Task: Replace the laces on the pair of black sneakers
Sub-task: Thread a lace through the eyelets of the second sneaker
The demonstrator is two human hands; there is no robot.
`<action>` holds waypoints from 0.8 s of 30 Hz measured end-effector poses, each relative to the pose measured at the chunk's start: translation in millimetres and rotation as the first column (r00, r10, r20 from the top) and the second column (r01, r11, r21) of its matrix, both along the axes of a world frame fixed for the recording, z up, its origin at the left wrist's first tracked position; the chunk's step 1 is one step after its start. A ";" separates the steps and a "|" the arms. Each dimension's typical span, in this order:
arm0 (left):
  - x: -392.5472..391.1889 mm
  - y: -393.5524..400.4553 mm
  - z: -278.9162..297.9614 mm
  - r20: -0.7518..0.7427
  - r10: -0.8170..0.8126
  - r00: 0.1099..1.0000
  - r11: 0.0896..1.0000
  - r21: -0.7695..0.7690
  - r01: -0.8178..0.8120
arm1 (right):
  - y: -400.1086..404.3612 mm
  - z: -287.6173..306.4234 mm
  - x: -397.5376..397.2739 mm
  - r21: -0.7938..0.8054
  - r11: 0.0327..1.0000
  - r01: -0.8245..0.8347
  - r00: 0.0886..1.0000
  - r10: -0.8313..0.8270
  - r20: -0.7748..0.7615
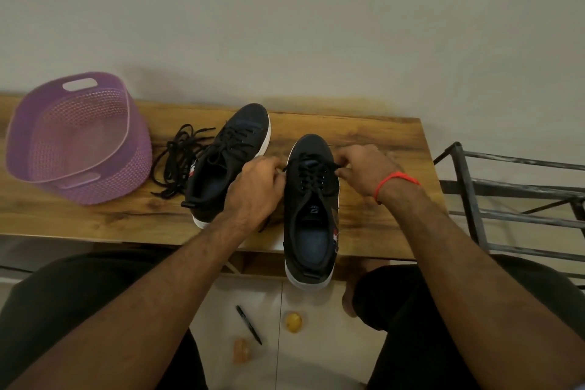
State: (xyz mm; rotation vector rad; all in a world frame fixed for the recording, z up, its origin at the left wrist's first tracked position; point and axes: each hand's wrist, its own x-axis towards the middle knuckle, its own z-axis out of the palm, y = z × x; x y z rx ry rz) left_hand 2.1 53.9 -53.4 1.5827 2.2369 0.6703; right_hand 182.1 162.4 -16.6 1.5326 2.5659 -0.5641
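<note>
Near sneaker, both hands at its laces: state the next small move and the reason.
Probably pull both lace ends outward to snug the crossings. The left hand and right hand each pinch the lace at either side of the near sneaker, already threaded through several eyelets.

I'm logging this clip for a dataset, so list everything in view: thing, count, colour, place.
sneakers: 2, black with white soles, on the table; one in the middle, the other left of it
loose laces: one tangle, black, between basket and left sneaker
basket: 1, purple, tipped, table's left end
table: 1, wooden, against the wall
metal rack: 1, dark, right of the table
pen: 1, black, on the floor
small objects: 2, yellow and orange, on the floor
wristband: 1, red-orange, right wrist
hands: 2, left hand and right hand pinching the middle sneaker's lace
</note>
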 end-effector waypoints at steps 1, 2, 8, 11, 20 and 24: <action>-1.2 0.2 3.7 -0.027 0.015 1.000 1.000 0.001 -0.015 | -0.1 2.0 0.7 0.012 1.000 0.007 1.000 -0.007 -0.003; -2.8 0.7 9.2 -0.053 0.029 0.998 1.000 0.012 -0.028 | 2.3 2.7 2.7 0.022 1.000 0.014 1.000 -0.014 -0.001; -33.9 -0.6 51.7 -0.419 0.141 0.897 0.989 0.090 -0.113 | 27.5 29.2 35.1 -0.115 0.988 0.101 0.985 -0.082 0.153; -49.3 -3.0 58.0 -0.522 0.131 0.843 0.974 -0.091 -0.208 | 35.1 34.0 50.5 -0.147 0.983 0.110 0.966 -0.071 0.248; 3.3 -3.3 27.0 -0.342 -0.306 0.888 0.950 -0.176 0.259 | 13.5 7.3 8.8 -0.028 0.974 -0.226 0.972 0.227 0.056; 1.4 -1.5 24.4 -0.277 -0.282 0.919 0.959 -0.101 0.264 | 6.7 6.4 3.7 0.016 0.973 -0.231 0.972 0.230 0.057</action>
